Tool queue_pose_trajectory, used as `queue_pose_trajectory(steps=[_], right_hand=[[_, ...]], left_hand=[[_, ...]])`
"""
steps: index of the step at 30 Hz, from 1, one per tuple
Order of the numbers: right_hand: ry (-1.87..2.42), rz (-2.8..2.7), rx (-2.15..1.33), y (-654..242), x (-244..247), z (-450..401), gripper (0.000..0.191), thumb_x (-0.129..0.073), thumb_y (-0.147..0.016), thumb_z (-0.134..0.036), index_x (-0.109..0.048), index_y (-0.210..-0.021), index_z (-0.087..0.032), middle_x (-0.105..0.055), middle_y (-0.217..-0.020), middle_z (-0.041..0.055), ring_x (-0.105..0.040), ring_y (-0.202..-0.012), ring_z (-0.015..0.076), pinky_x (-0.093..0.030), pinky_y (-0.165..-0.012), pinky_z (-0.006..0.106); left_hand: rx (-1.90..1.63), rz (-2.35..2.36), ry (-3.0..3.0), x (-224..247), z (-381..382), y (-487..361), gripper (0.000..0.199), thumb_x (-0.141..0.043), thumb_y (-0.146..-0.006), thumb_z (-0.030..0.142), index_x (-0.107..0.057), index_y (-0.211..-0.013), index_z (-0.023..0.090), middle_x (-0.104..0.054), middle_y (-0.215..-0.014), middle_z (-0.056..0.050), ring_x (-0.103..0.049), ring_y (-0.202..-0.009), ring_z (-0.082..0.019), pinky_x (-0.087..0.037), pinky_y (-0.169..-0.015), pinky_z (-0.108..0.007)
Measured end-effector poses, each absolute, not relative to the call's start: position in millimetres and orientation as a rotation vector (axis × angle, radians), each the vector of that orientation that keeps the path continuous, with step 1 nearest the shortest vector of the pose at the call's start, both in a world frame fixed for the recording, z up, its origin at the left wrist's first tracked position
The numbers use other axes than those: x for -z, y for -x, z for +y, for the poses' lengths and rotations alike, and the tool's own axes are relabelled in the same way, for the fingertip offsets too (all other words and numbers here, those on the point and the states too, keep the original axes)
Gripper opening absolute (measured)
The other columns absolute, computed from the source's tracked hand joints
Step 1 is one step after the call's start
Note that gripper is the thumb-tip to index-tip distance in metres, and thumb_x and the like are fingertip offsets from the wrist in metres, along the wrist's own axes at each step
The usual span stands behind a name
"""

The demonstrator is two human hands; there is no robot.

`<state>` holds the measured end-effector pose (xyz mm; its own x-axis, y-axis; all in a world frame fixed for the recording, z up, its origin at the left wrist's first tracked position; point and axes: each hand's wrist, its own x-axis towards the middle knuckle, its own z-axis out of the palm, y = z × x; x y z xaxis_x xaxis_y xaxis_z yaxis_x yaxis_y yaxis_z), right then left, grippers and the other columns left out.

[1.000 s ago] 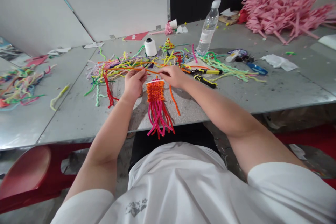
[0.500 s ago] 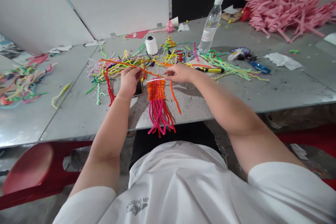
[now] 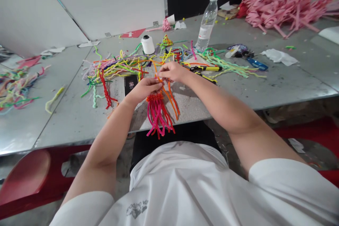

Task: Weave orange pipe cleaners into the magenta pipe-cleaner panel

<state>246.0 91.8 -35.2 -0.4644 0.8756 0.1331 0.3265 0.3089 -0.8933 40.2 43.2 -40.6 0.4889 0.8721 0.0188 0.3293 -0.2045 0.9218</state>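
Note:
On the near edge of the table lies a small woven piece (image 3: 154, 97) in orange and red, with pink and red tails (image 3: 158, 116) hanging past the edge. My left hand (image 3: 148, 89) covers its upper part, fingertips closed at an orange chenille yarn (image 3: 169, 98). Just above and to the right, my right hand (image 3: 172, 72) pinches the same yarn near the top of the weaving. Two orange ends trail down to the right of the piece. Fingers hide the weaving's top edge. A dark phone (image 3: 129, 84) lies behind my left hand.
Loose colored yarns (image 3: 113, 69) spread behind my hands. A white thread spool (image 3: 147, 45) and a water bottle (image 3: 208, 24) stand farther back. Yellow-black scissors (image 3: 206, 69) lie beside my right wrist. Keys (image 3: 247, 56), crumpled tissue (image 3: 279, 57) and a pink ribbon heap (image 3: 286, 5) are on the right.
My left hand has moved right and toward me, over the weaving. The orange yarn that stretched out to the left now hangs down on the right. The view has shifted slightly.

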Motion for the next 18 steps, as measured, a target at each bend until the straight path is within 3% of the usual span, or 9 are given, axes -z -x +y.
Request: queue_pose_trajectory(steps=[7, 11, 14, 18], right_hand=[[1.544, -2.123, -0.781, -250, 34, 87, 0.002, -0.077, -0.086, -0.016, -0.077, -0.084, -0.016, -0.074, -0.070, 0.0059, -0.071, -0.069, 0.0194, -0.052, -0.068, 0.028], [1.705, -2.189, -0.556, -251, 34, 90, 0.024, -0.074, -0.094, -0.036, -0.079, -0.083, -0.015, -0.075, -0.071, 0.0100, -0.073, -0.079, 0.0240, -0.053, -0.076, 0.032], [1.749, -2.305, -0.471, -250, 36, 91, 0.035, -0.081, -0.087, -0.051, -0.081, -0.083, -0.016, -0.076, -0.073, 0.0114, -0.074, -0.085, 0.0280, -0.054, -0.079, 0.035], [1.738, -2.399, -0.414, -252, 43, 96, 0.021, -0.084, -0.082, -0.035, -0.084, -0.090, -0.015, -0.079, -0.083, 0.0155, -0.076, -0.092, 0.0338, -0.056, -0.083, 0.040]], left_hand=[[-0.724, 1.153, -2.217, 41, 47, -37, 0.021, -0.075, -0.082, 0.036, -0.080, -0.087, 0.017, -0.065, -0.068, 0.000, -0.051, -0.065, -0.014, -0.037, -0.065, -0.030], [-0.803, 1.214, -2.317, 42, 49, -33, 0.020, -0.069, -0.086, 0.036, -0.077, -0.085, 0.017, -0.064, -0.068, -0.001, -0.051, -0.064, -0.015, -0.036, -0.066, -0.031], [-0.895, 1.284, -2.321, 41, 52, -29, 0.021, -0.067, -0.087, 0.036, -0.075, -0.082, 0.018, -0.063, -0.069, -0.001, -0.051, -0.065, -0.016, -0.036, -0.067, -0.031], [-1.047, 1.413, -2.245, 41, 57, -23, 0.020, -0.066, -0.088, 0.035, -0.073, -0.080, 0.019, -0.064, -0.069, -0.002, -0.050, -0.066, -0.017, -0.035, -0.066, -0.031]])
